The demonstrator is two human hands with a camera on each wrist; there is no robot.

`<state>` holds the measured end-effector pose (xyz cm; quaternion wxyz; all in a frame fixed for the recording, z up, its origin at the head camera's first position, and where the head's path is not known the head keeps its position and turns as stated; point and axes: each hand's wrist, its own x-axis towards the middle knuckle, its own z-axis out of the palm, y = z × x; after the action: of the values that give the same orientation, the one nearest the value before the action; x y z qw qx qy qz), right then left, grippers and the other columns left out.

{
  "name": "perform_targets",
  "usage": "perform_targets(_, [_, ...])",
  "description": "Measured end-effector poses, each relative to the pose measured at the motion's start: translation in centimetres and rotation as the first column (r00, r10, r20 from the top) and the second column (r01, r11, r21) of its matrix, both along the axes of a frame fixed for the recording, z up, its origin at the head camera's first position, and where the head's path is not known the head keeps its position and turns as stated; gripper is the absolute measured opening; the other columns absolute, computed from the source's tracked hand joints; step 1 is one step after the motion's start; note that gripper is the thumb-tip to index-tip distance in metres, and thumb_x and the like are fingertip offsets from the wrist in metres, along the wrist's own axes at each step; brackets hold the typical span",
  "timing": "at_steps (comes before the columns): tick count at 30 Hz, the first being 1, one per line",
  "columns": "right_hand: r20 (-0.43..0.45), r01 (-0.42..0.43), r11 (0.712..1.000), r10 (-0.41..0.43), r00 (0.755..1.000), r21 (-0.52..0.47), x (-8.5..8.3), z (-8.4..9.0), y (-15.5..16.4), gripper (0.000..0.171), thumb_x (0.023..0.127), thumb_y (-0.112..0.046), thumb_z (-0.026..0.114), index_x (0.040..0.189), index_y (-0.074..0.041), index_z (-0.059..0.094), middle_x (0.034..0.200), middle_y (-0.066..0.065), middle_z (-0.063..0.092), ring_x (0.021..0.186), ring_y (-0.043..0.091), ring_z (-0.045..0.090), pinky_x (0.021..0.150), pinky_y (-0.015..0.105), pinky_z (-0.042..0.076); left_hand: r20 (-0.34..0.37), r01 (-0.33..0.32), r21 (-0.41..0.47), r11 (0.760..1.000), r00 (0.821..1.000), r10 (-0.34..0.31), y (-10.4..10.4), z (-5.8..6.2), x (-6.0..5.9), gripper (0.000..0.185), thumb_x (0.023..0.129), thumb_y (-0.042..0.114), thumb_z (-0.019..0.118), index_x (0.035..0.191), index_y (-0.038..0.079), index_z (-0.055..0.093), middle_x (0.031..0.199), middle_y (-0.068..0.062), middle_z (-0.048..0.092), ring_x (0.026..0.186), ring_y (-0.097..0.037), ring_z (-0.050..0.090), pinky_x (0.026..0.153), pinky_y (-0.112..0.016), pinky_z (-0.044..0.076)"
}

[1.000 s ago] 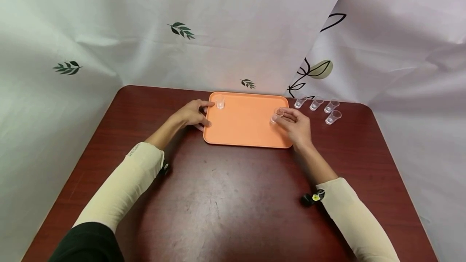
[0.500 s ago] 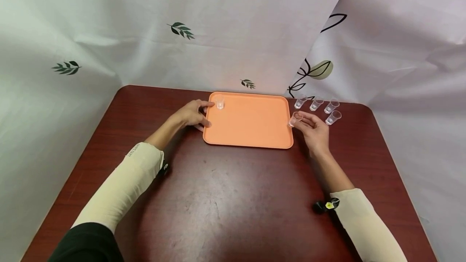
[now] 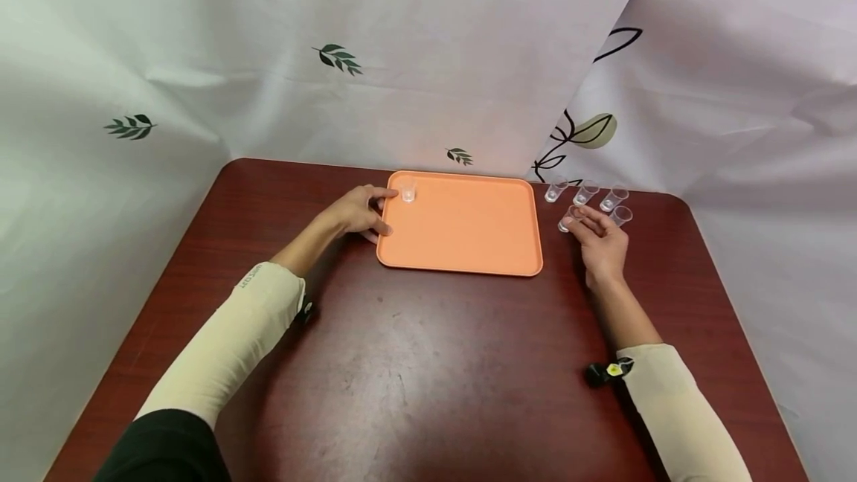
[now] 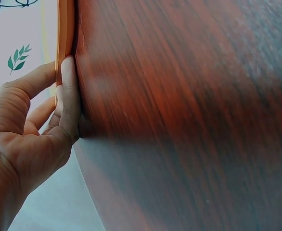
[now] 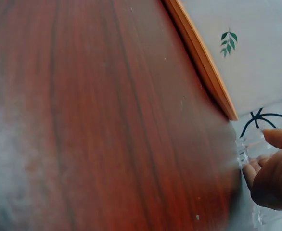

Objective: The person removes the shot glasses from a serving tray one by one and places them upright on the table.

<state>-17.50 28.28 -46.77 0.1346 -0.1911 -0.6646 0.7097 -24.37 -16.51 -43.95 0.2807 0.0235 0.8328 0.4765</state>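
An orange tray (image 3: 469, 240) lies at the far middle of the dark red table. One small clear cup (image 3: 408, 190) stands in its far left corner. My left hand (image 3: 378, 210) grips the tray's left rim (image 4: 64, 43), thumb along the edge and fingers on the other side. My right hand (image 3: 574, 222) is over the table just right of the tray and pinches another clear cup (image 3: 567, 220) at its fingertips (image 5: 250, 171). That cup (image 5: 241, 153) sits low at the table surface; whether it touches the wood I cannot tell.
Several more clear cups stand at the far right of the table (image 3: 415, 378), three in a row (image 3: 585, 192) and one (image 3: 621, 214) nearer, just beyond my right hand. A leaf-printed white cloth (image 3: 402, 58) hangs close behind.
My right hand has carried the clear cup from the tray's right side rightward off the tray to the table near the other cups. The left hand has stayed on the tray rim.
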Motion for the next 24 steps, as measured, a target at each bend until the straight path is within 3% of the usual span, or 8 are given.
perform_targets(6, [0.009,0.072,0.997,-0.073,0.997,0.011,-0.2,-0.2,0.1,0.049,0.096,0.000,0.087,0.143,0.003,0.074,0.096,-0.018,0.079,0.106,0.000,0.071,0.087,0.006,0.062,-0.004,0.003,0.003,1.000,1.000,-0.003,0.1,0.1,0.0,0.095,0.093,-0.012,0.085,0.175,0.018,0.046,0.137,-0.017,0.038,0.087,-0.025,0.069,0.072,-0.036,0.075])
perform_targets(15, [0.068,0.114,0.993,-0.115,0.991,0.021,-1.0,-0.4,-0.2,0.055,0.099,-0.010,0.086,0.152,-0.007,0.071,0.120,-0.010,0.075,0.125,0.005,0.066,0.097,0.008,0.059,-0.008,0.004,0.009,1.000,1.000,-0.004,-0.3,-0.1,0.0,0.094,0.093,-0.012,0.084,0.174,0.015,0.046,0.141,-0.019,0.038,0.093,-0.026,0.070,0.073,-0.037,0.076])
perform_targets(24, [0.101,0.146,0.989,-0.149,0.984,0.034,-0.9,-0.2,0.6,0.052,0.100,-0.011,0.085,0.150,-0.012,0.074,0.117,-0.014,0.068,0.129,0.009,0.065,0.104,0.014,0.058,-0.011,0.009,-0.004,1.000,1.000,-0.009,-0.1,0.0,0.1,0.095,0.093,-0.011,0.085,0.175,0.018,0.046,0.140,-0.018,0.039,0.087,-0.024,0.070,0.072,-0.034,0.075])
